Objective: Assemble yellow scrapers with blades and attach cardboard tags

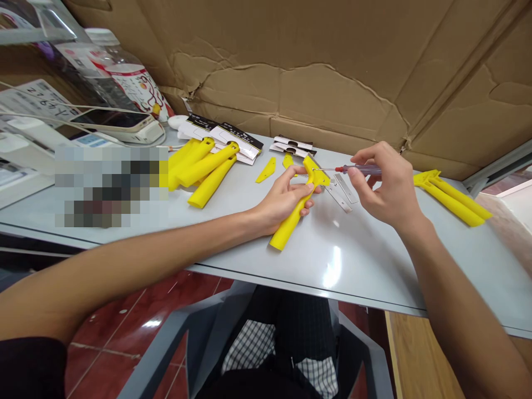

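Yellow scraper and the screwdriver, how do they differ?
The yellow scraper has a thick handle; the screwdriver is slimmer, with a thin metal shaft. The left hand grips the yellow scraper, while the right hand holds the screwdriver. Both are held.

No text is showing legibly: dark characters on the white label (pixel 39 98), lettering on the bottle (pixel 135 83) and print on the black-and-white packets (pixel 238 139) are appearing too unclear.

There are 2 hands (pixel 286 200) (pixel 388 183), 1 screwdriver (pixel 341 169) and 2 metal strips (pixel 339 200) (pixel 346 189).
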### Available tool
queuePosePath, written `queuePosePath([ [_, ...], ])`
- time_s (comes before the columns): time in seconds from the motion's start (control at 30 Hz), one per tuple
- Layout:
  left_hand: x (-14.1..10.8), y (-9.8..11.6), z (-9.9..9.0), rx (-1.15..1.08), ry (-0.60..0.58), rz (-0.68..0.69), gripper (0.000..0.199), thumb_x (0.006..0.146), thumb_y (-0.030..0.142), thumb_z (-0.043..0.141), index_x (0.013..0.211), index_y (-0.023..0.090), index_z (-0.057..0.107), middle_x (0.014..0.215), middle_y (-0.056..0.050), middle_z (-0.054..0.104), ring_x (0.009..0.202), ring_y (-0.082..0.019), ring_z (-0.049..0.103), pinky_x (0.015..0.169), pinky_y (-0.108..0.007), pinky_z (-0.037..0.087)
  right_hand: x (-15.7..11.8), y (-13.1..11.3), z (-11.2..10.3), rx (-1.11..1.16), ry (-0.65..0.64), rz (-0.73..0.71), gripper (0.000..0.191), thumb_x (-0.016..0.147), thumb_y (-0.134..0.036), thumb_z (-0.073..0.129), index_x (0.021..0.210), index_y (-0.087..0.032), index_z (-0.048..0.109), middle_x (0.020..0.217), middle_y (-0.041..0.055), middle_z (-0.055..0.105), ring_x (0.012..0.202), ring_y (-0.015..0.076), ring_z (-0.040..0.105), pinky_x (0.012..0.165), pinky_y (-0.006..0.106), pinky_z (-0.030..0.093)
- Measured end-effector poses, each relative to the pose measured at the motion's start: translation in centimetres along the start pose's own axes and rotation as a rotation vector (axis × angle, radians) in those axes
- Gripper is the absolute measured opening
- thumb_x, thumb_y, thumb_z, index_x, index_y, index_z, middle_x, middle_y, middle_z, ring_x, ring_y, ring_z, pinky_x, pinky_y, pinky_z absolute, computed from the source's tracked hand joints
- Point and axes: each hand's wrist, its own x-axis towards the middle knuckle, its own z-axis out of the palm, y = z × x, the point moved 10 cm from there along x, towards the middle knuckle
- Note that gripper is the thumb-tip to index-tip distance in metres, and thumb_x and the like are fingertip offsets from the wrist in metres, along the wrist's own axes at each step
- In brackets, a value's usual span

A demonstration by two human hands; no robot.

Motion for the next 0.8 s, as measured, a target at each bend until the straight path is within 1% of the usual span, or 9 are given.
queuePosePath([
  [0.1, 0.0, 0.0, -0.1, -0.007, 0.008, 0.001, 0.029, 0.099, 0.013, 0.066, 0.113, 0.027, 0.045, 0.099, -0.004, 0.074, 0.057, -0.008, 0.055, 0.051, -0.021, 0.039, 0.0, 0.9, 0.4, -0.065, -0.040, 0.043, 0.016, 0.103, -0.037, 0.060, 0.093, -0.026, 0.064, 0.070, 0.0009, 0.069, 0.058, 0.0185, 0.064, 0.056, 0.033, 0.049],
  [0.17, 0.0, 0.0, -0.1, -0.007, 0.011, 0.000, 0.029, 0.099, 0.013, 0.067, 0.113, 0.027, 0.045, 0.100, -0.004, 0.074, 0.057, -0.007, 0.055, 0.051, -0.021, 0.039, 0.0, 1.5, 0.7, -0.070, -0.065, 0.069, 0.020, 0.104, -0.040, 0.059, 0.090, -0.027, 0.064, 0.060, -0.0021, 0.065, 0.050, 0.0175, 0.060, 0.054, 0.033, 0.047],
  [0.23, 0.0, 0.0, -0.1, -0.004, 0.012, -0.004, 0.028, 0.099, 0.014, 0.066, 0.113, 0.027, 0.045, 0.100, -0.004, 0.074, 0.057, -0.008, 0.054, 0.051, -0.021, 0.039, 0.0, 1.5, 0.6, -0.045, -0.062, 0.063, 0.018, 0.103, -0.039, 0.062, 0.090, -0.027, 0.065, 0.064, -0.0012, 0.070, 0.051, 0.0178, 0.062, 0.055, 0.033, 0.050],
  [0.3, 0.0, 0.0, -0.2, -0.003, 0.016, -0.008, 0.027, 0.100, 0.013, 0.064, 0.112, 0.027, 0.045, 0.099, -0.004, 0.074, 0.058, -0.008, 0.055, 0.051, -0.021, 0.039, 0.0, 1.2, 0.5, -0.018, -0.052, 0.038, 0.013, 0.102, -0.035, 0.064, 0.092, -0.027, 0.067, 0.077, 0.0019, 0.077, 0.060, 0.0194, 0.069, 0.060, 0.034, 0.056],
  [0.37, 0.0, 0.0, -0.2, -0.003, 0.023, -0.008, 0.026, 0.100, 0.013, 0.063, 0.112, 0.027, 0.045, 0.098, -0.004, 0.074, 0.058, -0.008, 0.055, 0.051, -0.021, 0.039, 0.0, 0.8, 0.4, -0.002, -0.045, 0.014, 0.009, 0.101, -0.031, 0.064, 0.093, -0.027, 0.068, 0.086, 0.0041, 0.080, 0.069, 0.0209, 0.073, 0.062, 0.035, 0.058],
  [0.5, 0.0, 0.0, -0.2, 0.000, 0.030, -0.009, 0.024, 0.101, 0.012, 0.061, 0.112, 0.027, 0.045, 0.099, -0.004, 0.073, 0.057, -0.008, 0.054, 0.051, -0.021, 0.038, 0.0, 0.0, 0.3, 0.023, -0.043, -0.024, 0.007, 0.098, -0.025, 0.066, 0.094, -0.027, 0.071, 0.092, 0.0051, 0.079, 0.074, 0.0218, 0.073, 0.058, 0.036, 0.058],
  [0.67, -0.1, 0.0, -0.1, -0.007, 0.014, -0.008, 0.025, 0.101, 0.012, 0.061, 0.113, 0.027, 0.045, 0.099, -0.004, 0.074, 0.057, -0.008, 0.055, 0.051, -0.021, 0.039, 0.1, -0.4, -0.1, 0.010, -0.014, -0.027, 0.010, 0.096, -0.023, 0.067, 0.092, -0.029, 0.074, 0.102, 0.0070, 0.075, 0.078, 0.0224, 0.071, 0.055, 0.036, 0.057],
  [0.73, -0.1, 0.0, -0.1, -0.007, 0.013, -0.005, 0.025, 0.101, 0.013, 0.062, 0.113, 0.027, 0.045, 0.100, -0.004, 0.074, 0.057, -0.008, 0.055, 0.051, -0.021, 0.039, 0.1, -0.3, -0.1, 0.016, -0.011, -0.024, 0.008, 0.096, -0.025, 0.068, 0.096, -0.029, 0.075, 0.105, 0.0069, 0.075, 0.079, 0.0223, 0.071, 0.055, 0.036, 0.058],
  [0.8, 0.0, -0.1, -0.1, -0.006, 0.017, -0.006, 0.025, 0.101, 0.013, 0.062, 0.113, 0.027, 0.045, 0.100, -0.005, 0.074, 0.057, -0.008, 0.054, 0.051, -0.021, 0.039, 0.0, -0.2, -0.2, 0.030, -0.002, -0.027, 0.006, 0.095, -0.027, 0.071, 0.101, -0.029, 0.074, 0.103, 0.0063, 0.077, 0.078, 0.0219, 0.072, 0.057, 0.036, 0.059],
])
